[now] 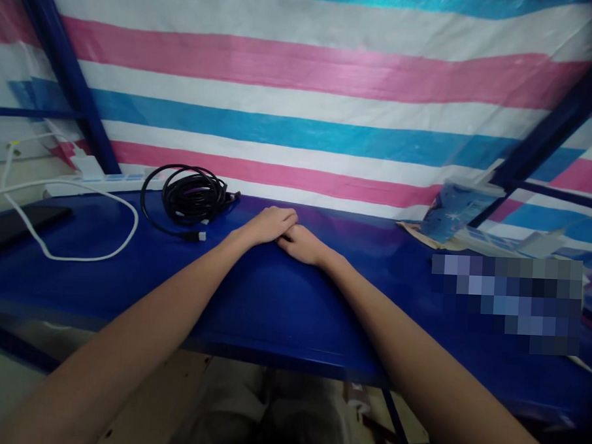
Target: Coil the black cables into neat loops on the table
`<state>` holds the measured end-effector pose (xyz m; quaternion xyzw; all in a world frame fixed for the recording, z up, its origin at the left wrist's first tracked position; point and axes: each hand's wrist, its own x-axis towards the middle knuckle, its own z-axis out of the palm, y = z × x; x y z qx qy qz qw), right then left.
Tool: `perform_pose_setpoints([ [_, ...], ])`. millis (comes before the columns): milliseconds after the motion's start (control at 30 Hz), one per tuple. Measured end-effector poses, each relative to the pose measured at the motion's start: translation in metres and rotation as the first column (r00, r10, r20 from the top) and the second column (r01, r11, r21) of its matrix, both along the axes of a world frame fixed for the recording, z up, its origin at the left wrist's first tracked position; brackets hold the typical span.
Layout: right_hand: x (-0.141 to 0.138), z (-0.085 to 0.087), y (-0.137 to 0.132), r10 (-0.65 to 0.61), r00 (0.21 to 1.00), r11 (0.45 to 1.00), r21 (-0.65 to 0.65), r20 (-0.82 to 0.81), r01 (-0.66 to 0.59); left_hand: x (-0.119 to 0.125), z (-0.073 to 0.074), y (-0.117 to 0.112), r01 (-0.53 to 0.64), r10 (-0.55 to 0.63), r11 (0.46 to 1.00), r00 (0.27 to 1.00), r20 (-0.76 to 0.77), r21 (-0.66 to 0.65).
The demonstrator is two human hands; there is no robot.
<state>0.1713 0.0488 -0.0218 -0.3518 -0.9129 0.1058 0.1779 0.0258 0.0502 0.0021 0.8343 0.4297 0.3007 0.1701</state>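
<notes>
Both my forearms reach across a blue table [253,299]. My left hand [268,224] lies palm down near the back of the table, its fingers laid over the fingers of my right hand [302,244]. Both hands rest flat and hold nothing. A coil of black cable [192,198] with a plug end lies just left of my left hand, a short gap away.
A white power strip [96,184] and a white cable loop [80,232] lie at the back left beside a dark flat device [16,226]. Blue packets and papers [460,216] are piled at the right. A striped tarp [301,98] hangs behind.
</notes>
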Motion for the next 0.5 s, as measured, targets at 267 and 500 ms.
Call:
perform_pose_setpoints([
  [267, 0.015, 0.002, 0.009, -0.026, 1.000, 0.999, 0.036, 0.018, 0.025, -0.106, 0.066, -0.042, -0.274, 0.280, 0.959, 0.956, -0.090, 0.076],
  [500, 0.015, 0.008, 0.005, -0.033, 0.999, 0.999, -0.005, 0.018, 0.033, -0.192, 0.016, -0.079, -0.266, 0.337, 0.928, 0.898, -0.284, 0.262],
])
